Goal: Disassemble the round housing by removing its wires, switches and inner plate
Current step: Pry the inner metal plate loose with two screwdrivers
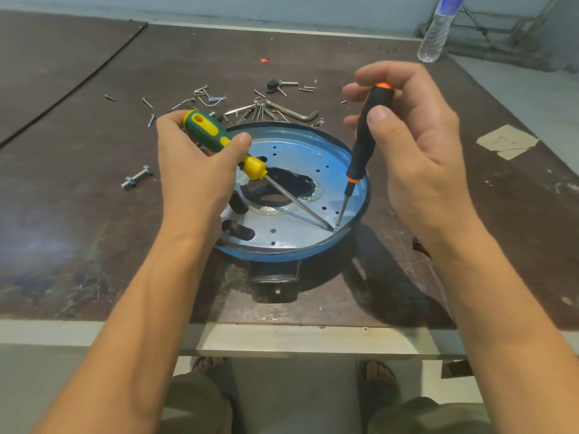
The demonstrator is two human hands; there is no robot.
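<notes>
Olive-trousered knees (194, 402) sit closest, under the pale edge of the table (78, 214), whose dark, scuffed, stained top fills most of the view. On it, near the front edge and between the two forearms, lies the round housing (275, 256): a shallow blue-painted pan with a rolled rim and a black bracket (275, 283) jutting toward the person. Seated in it is the inner plate (294, 236), a pale, shiny metal disc pierced with small round holes, slots and a ragged central opening ringed with clear, glue-like residue. No wires or switches show inside, so the plate looks like the part left to free. The right hand (416, 145) holds the slim black-and-orange screwdriver (365, 142) nearly upright, fingers curled round its top and thumb on the grip. Its tip is down at the plate's near-right edge, probably on a fastener too small to make out. The left hand (194, 158) grips the ribbed green-and-yellow screwdriver (253, 166) at a low slant. Its long steel shaft reaches across the opening to the same spot, seemingly to lever or steady the plate. Beyond the housing lie bent hex keys (294, 112), a stubby bolt (136, 178) off to the left, and scattered screws (206, 95).
</notes>
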